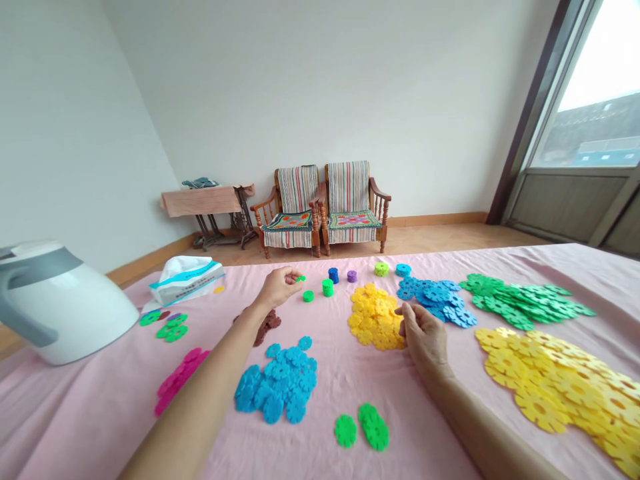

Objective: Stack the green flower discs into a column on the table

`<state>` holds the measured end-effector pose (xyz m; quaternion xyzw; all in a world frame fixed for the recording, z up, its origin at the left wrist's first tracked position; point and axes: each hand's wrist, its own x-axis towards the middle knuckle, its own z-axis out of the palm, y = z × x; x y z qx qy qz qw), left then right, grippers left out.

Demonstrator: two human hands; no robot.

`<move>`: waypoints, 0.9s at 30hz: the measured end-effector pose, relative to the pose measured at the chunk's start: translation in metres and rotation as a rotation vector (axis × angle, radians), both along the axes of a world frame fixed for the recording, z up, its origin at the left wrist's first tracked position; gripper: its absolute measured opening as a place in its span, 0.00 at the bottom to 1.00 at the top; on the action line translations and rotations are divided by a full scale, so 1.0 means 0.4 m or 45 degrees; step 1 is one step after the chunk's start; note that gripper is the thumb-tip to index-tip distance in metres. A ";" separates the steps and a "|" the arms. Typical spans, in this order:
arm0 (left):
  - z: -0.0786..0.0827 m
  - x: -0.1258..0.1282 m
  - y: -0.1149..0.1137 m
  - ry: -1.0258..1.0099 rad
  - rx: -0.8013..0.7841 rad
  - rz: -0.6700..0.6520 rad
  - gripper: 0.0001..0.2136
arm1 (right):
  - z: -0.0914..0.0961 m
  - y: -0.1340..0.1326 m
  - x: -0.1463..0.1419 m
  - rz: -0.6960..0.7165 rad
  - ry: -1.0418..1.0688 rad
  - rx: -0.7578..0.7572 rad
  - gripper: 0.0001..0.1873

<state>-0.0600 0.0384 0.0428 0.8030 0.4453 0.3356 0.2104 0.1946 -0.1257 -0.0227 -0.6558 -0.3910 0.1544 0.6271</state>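
My left hand (280,287) reaches far across the pink table cloth (330,373) and pinches a small green snowflake disc (300,279). Just right of it lie a short green stack (309,296) and a taller green stack (327,287). My right hand (423,333) rests on the cloth beside a small yellow disc pile (375,317), its fingers curled together; whether it holds a disc I cannot make out. Behind stand small blue (333,275), purple (352,276), lime (381,269) and cyan (403,270) stacks.
Loose disc piles cover the cloth: blue (280,383), blue (435,299), green (520,300), large yellow (565,383), pink (177,380), brown (267,325), green bits (367,427). A white kettle (55,303) and tissue pack (187,279) sit left. Two chairs (320,210) stand by the wall.
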 end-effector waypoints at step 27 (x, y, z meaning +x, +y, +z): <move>-0.088 0.021 0.032 0.452 0.192 -0.039 0.08 | -0.012 0.009 -0.002 0.060 -0.061 -0.069 0.21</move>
